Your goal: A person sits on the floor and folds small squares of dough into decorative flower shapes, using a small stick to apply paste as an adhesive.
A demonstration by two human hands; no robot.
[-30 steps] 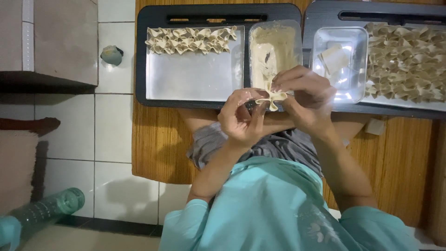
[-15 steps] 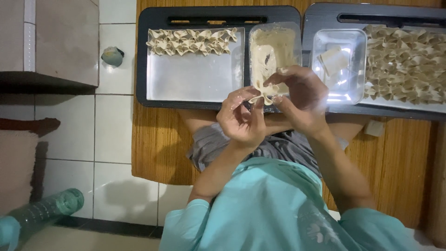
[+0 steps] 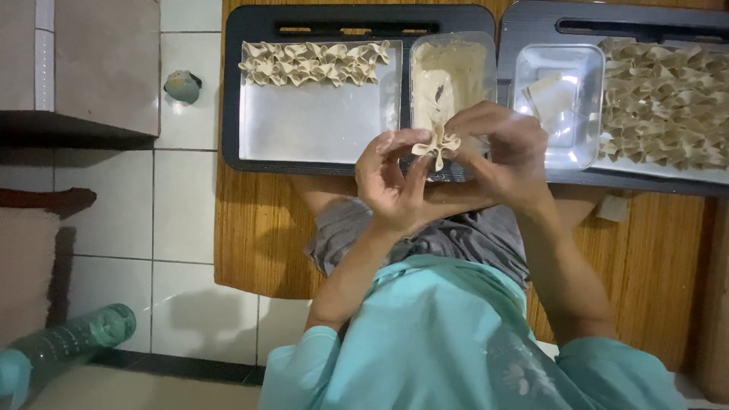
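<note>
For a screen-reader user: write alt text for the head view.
Two hands, left hand and right hand, pinch a folded dumpling above a tub of filling. Finished dumplings line a dark tray on a wooden mat.

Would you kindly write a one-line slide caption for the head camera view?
Both hands, left hand and right hand, pinch a folded dumpling above the filling tub between two dark trays.

Bare tray (image 3: 319, 121) floor lies open below the dumpling row (image 3: 313, 62). The filling tub (image 3: 449, 76) blocks its right side.
</note>
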